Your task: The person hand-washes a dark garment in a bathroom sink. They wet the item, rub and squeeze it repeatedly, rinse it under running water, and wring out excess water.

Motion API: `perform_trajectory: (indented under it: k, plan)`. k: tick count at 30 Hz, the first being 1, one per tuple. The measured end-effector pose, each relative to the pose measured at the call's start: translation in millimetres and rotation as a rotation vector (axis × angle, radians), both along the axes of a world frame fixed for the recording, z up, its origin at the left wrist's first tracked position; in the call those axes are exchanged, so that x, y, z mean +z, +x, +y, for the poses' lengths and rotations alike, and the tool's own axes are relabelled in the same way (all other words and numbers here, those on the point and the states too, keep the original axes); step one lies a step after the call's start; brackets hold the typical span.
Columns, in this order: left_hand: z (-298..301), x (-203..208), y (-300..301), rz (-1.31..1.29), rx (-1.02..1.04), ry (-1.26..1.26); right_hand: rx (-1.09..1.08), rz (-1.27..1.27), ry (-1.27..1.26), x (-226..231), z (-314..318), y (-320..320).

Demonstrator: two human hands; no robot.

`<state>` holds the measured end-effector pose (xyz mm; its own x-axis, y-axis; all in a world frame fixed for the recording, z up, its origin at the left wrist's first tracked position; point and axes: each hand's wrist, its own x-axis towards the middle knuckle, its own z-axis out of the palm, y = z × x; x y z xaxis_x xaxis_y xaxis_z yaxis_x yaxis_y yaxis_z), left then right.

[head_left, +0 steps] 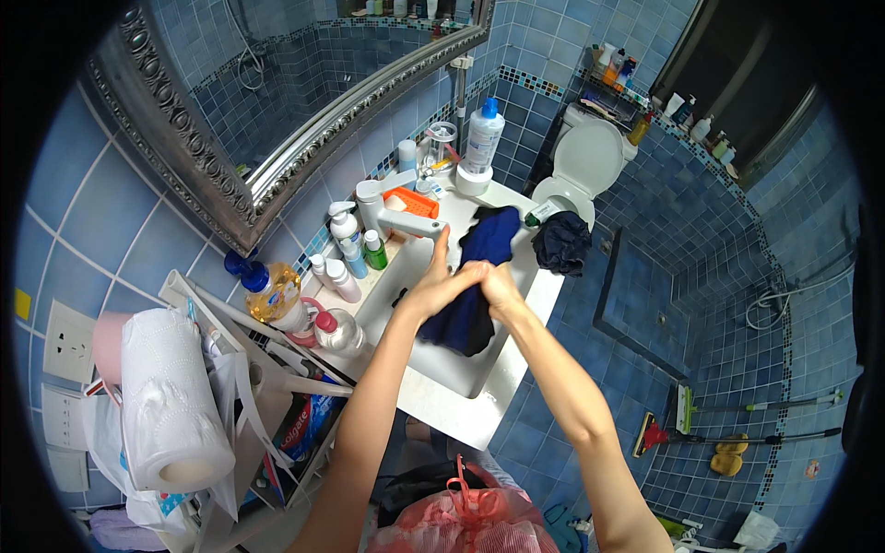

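Observation:
Over the white sink basin my two hands meet above a dark blue cloth garment. The cloth lies bunched across the basin, and its black lower part spreads below my wrists. My left hand has a finger stretched toward the white faucet's spout, with its thumb reaching across to my right hand. My right hand is closed at the left thumb; what lies inside its fingers is hidden. A second dark, crumpled cloth rests at the counter's right edge.
Pump bottles and a green bottle stand left of the faucet, near an orange soap dish. A blue-capped bottle stands behind the basin. Paper towel rolls crowd the left. A toilet is at far right.

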<state>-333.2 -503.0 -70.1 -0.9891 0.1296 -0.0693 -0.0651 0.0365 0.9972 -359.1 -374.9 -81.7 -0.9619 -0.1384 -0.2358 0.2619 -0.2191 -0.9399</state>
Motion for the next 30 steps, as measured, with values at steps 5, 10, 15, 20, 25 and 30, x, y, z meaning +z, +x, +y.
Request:
perform_trajectory:
  k: [5, 10, 15, 20, 25, 30]
  plan:
    - [14.1, 0.3, 23.4, 0.282, 0.080, -0.406, 0.156, 0.063, -0.117, 90.5, 6.1, -3.1]
    - [20.3, 42.2, -24.3, 0.631, 0.225, -0.062, 0.181, 0.090, -0.184, 159.1, -6.0, -21.7]
    - [27.8, 94.7, -40.5, 0.503, 0.210, 0.106, -0.045, 0.163, -0.101, 198.7, -17.1, -48.8]
    - [23.2, 85.5, -51.1, 0.393, 0.291, -0.023, -0.112, 0.062, -0.066, 191.8, -24.3, -70.5]
    - [34.3, 50.7, -56.6, 0.109, 0.375, -0.195, 0.056, -0.038, -0.171, 148.1, -9.2, -85.0]
    - [36.0, 36.6, -45.0, -0.063, 0.364, 0.158, 0.580, 0.092, -0.065, 68.6, 50.6, -47.0]
